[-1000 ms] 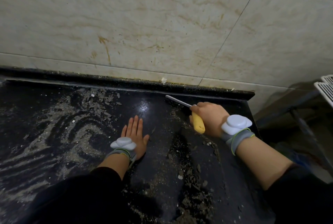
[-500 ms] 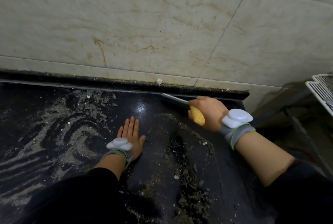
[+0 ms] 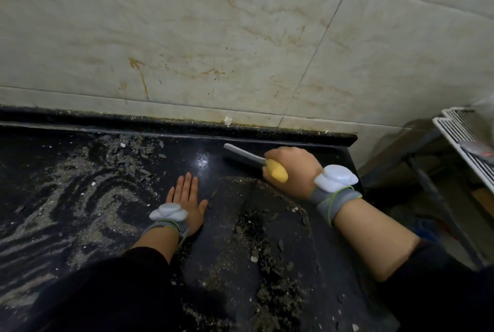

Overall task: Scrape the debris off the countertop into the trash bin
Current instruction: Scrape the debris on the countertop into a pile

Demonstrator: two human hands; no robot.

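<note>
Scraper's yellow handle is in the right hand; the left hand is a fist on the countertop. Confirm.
Wrong on the fist: head view shows the left hand flat, fingers straight, on the countertop. The right hand does grip the scraper by its yellow handle.

Countertop point(image 3: 208, 162): back lip point(image 3: 133, 120) against the tiled wall point(image 3: 213, 37) behind.
Left hand point(image 3: 185, 198): flat on the countertop, centre.
Right hand point(image 3: 294, 171): to its right, nearer the wall, gripping a scraper point(image 3: 242, 155), blade pointing left.
Debris point(image 3: 267, 251): between both arms; more left of the left hand.
Wire rack point(image 3: 462, 139): right, beyond the countertop's end.
</note>
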